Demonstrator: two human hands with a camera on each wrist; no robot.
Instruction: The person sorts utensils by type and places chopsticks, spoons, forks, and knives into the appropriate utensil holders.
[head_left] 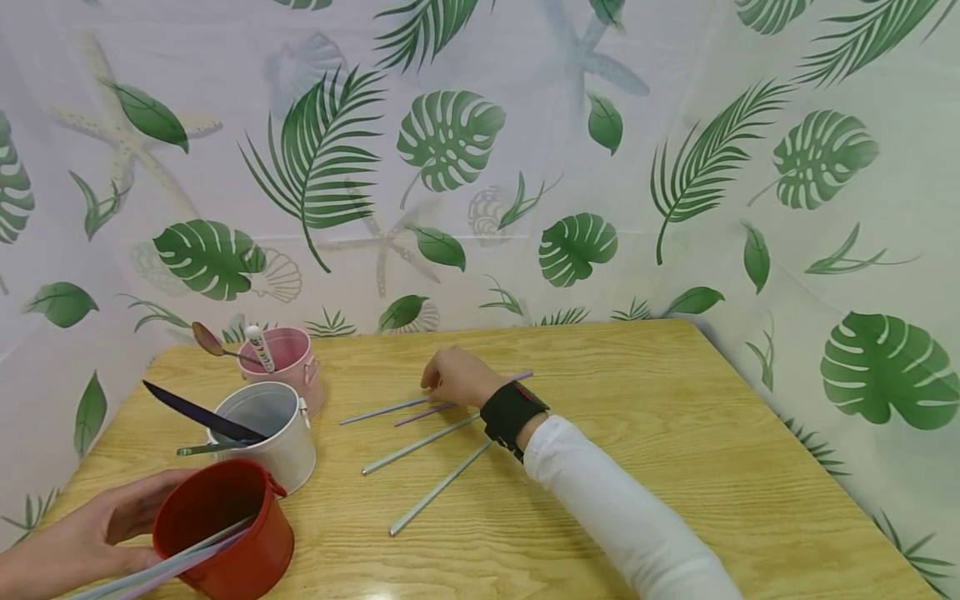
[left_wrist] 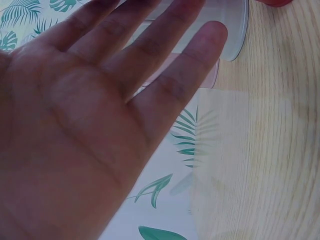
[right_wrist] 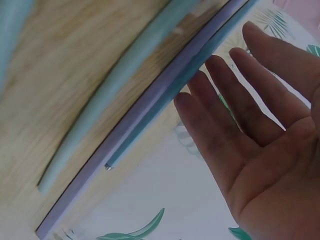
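In the head view my right hand [head_left: 459, 377] is over the far ends of several thin sticks lying on the table. Its fingertips are right at the edge of a blue stick [right_wrist: 165, 102] in the right wrist view, thumb apart and fingers loosely extended. A purple stick [right_wrist: 120, 127] lies alongside, and a pale green stick [right_wrist: 107, 95] lies beyond that. My left hand [head_left: 123, 517] rests against the left side of a red bucket [head_left: 258, 542], its fingers extended in the left wrist view. Pale blue and purple sticks [head_left: 187, 557] lean out of this bucket.
A white bucket [head_left: 296, 454] behind the red one holds a dark-bladed knife [head_left: 197, 410] and a green-handled utensil. Farther back, a pink bucket [head_left: 311, 379] holds a spoon [head_left: 207, 337] and a white-handled utensil [head_left: 258, 346]. Another pale green stick [head_left: 438, 489] lies nearer on the wooden table [head_left: 675, 417].
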